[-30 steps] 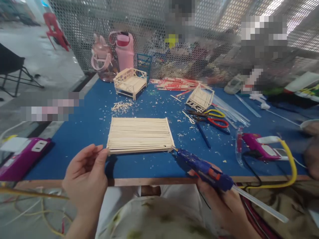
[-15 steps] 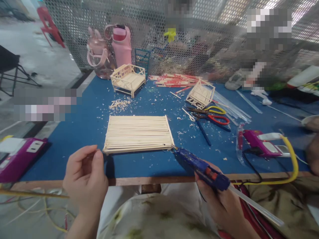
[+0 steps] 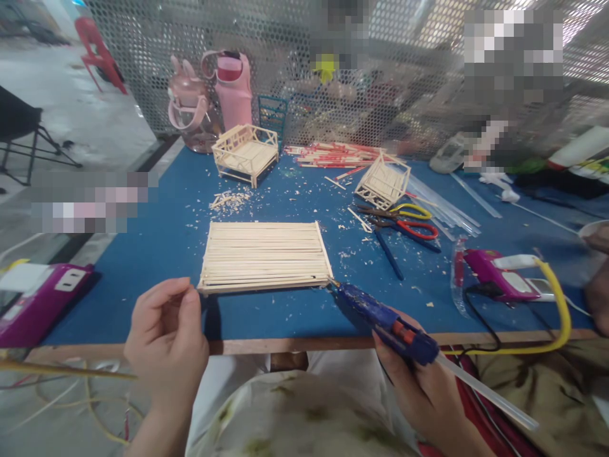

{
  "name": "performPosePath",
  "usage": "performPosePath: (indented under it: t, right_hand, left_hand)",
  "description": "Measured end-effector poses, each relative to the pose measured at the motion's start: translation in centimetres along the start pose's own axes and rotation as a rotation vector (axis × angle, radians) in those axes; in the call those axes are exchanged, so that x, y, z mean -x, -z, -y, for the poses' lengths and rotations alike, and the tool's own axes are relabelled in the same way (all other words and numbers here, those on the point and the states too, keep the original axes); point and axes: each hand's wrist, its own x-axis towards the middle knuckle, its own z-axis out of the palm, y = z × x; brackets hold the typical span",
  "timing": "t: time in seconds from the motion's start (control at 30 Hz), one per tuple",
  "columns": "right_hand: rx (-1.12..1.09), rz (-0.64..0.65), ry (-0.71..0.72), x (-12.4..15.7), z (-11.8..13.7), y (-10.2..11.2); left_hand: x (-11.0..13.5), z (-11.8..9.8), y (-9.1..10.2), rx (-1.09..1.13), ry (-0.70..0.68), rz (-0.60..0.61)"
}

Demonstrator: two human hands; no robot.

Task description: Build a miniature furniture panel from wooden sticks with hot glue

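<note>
My right hand [image 3: 421,381] is wrapped round a blue hot glue gun [image 3: 375,314], with a clear glue stick [image 3: 488,390] poking out of its rear. The gun's nozzle meets the near right corner of a flat panel of pale wooden sticks [image 3: 264,254], which lies on the blue tabletop. Just off the panel's near left corner is my left hand [image 3: 166,336], its fingers curled and thumb close to the index finger. Nothing shows between those fingers.
Two small stick-built furniture models [image 3: 247,155] [image 3: 384,181] stand farther back. Red-tipped sticks [image 3: 337,154], scissors and pliers [image 3: 404,222], and clear glue sticks [image 3: 445,203] lie near them. Purple power strips [image 3: 504,273] [image 3: 42,301] flank the table; pink bottles [image 3: 233,89] stand behind. A person's hand [image 3: 597,279] shows at right.
Hardly anything differs. My left hand has shifted very slightly right along with the view, while the glue gun's nozzle stays at the same corner of the panel.
</note>
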Motion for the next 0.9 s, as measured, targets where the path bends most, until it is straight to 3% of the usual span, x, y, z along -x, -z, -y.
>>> performPosePath:
  t: [0.4, 0.9]
  right_hand:
    - [-0.041, 0.024, 0.014, -1.2, 1.5, -0.3]
    - [-0.039, 0.042, -0.038, -0.7, 0.9, -1.0]
  left_hand:
    - [0.0, -0.3, 0.1, -0.006, -0.062, 0.006]
    - [0.1, -0.2, 0.1, -0.024, -0.092, 0.044]
